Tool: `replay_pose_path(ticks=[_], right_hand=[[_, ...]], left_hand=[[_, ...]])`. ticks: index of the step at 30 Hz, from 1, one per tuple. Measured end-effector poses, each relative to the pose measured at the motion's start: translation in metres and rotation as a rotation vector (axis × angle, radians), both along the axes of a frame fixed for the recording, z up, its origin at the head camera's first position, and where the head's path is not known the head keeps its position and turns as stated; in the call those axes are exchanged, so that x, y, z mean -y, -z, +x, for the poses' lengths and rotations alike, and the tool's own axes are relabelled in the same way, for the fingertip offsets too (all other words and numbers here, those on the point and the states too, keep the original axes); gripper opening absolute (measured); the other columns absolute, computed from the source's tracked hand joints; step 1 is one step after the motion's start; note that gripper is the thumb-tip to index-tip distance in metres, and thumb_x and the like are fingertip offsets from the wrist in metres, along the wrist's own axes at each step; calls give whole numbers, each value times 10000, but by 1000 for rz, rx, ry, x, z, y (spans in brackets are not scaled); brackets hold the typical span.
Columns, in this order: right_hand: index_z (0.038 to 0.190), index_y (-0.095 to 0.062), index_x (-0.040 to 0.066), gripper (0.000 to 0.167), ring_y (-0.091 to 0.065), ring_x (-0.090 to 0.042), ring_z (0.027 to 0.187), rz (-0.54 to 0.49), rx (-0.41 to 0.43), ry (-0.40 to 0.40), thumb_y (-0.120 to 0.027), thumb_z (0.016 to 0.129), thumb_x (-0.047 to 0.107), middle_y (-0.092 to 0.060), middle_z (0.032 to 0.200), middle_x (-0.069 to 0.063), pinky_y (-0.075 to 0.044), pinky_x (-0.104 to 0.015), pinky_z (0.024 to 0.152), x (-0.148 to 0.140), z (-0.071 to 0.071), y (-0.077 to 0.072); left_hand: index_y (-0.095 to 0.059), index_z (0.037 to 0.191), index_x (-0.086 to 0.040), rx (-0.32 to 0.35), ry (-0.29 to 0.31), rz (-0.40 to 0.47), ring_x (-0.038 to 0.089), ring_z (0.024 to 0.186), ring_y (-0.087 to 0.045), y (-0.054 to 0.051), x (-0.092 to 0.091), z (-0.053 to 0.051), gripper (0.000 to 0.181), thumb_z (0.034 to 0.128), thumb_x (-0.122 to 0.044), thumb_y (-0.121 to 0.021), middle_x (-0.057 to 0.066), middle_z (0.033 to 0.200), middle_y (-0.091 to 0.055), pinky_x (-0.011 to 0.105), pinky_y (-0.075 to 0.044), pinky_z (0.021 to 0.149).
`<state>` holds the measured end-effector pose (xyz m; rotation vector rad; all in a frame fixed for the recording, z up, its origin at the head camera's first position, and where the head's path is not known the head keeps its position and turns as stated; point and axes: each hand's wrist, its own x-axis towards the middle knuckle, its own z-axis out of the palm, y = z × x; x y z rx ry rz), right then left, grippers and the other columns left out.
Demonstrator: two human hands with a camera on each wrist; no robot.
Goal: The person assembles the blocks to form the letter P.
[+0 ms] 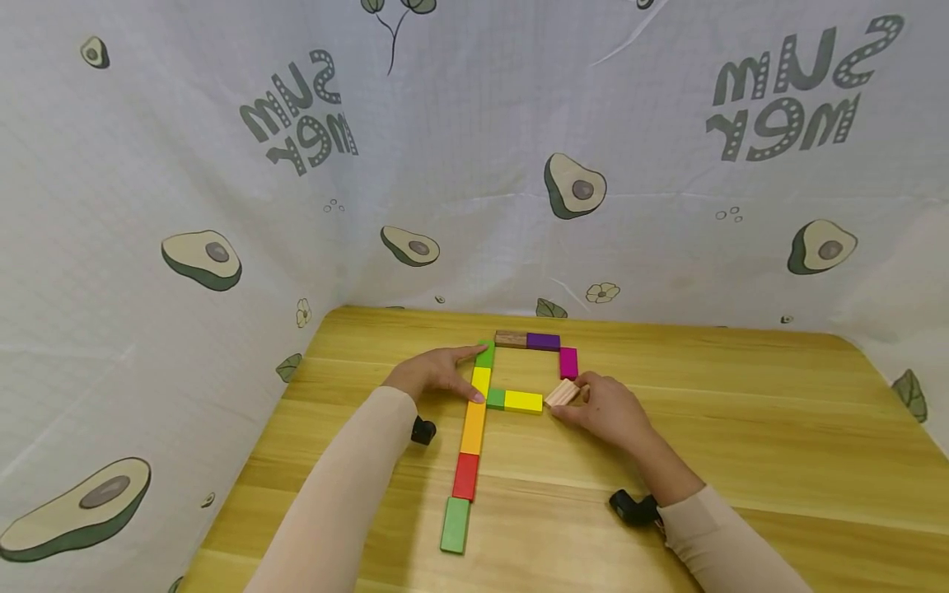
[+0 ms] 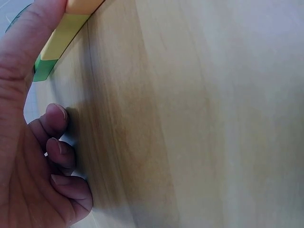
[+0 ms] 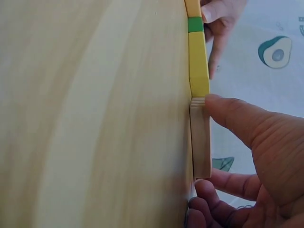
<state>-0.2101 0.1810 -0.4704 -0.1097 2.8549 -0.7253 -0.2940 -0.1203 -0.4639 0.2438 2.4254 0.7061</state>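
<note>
My right hand (image 1: 611, 412) pinches a plain wooden block (image 1: 561, 394) between thumb and fingers, one at each end in the right wrist view. That block lies slanted between a yellow block (image 1: 523, 402) and a magenta block (image 1: 568, 362). Across the row, my left hand (image 1: 433, 372) spans the upper column with thumb and index spread. Its thumb touches the column where an orange block (image 1: 473, 428) meets another yellow block (image 1: 480, 380); the index finger reaches a green block (image 1: 485, 355). The other fingers curl loosely beside the column in the left wrist view.
A red block (image 1: 465, 476) and a light green block (image 1: 455, 525) continue the column towards me. A brown block (image 1: 511, 338) and a purple block (image 1: 544, 341) form the top row. A small green block (image 1: 496, 399) joins column and yellow block. Patterned cloth (image 1: 474, 165) hangs behind the wooden table (image 1: 741, 428).
</note>
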Motion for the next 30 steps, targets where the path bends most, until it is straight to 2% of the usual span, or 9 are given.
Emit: replay_pose_path(ticks=[8, 15, 24, 30], right_hand=[[1223, -604, -6, 688, -569, -223, 827, -12, -11, 5, -783, 841, 537, -661, 967, -98, -462, -294, 662, 3, -1, 1], [1250, -595, 0, 699, -574, -232, 839, -16, -15, 1, -775, 850, 543, -663, 988, -116, -470, -309, 674, 2, 0, 2], [1366, -539, -9, 818, -601, -249, 888, -58, 39, 42, -759, 846, 583, -683, 1080, -148, -519, -329, 698, -1, 2, 1], [1335, -539, 17, 766, -570, -229, 843, -95, 52, 61, -738, 869, 592, -651, 1031, -123, -482, -297, 676, -14, 4, -1]], left_hand=[[-305, 1548, -558, 14, -3, 16, 339, 1561, -248, -1, 1, 1, 1052, 685, -560, -907, 27, 1711, -247, 627, -220, 1252], [-307, 1547, -559, 14, 0, 18, 337, 1560, -248, -1, 0, 1, 1054, 681, -562, -909, 22, 1711, -245, 626, -221, 1251], [-296, 1559, -541, 5, 23, 26, 335, 1563, -246, -3, 1, 3, 1055, 698, -546, -906, 22, 1711, -244, 625, -219, 1252], [-292, 1563, -536, 7, 16, 44, 330, 1564, -243, -3, 3, 5, 1061, 698, -545, -906, 28, 1713, -238, 624, -213, 1254]])
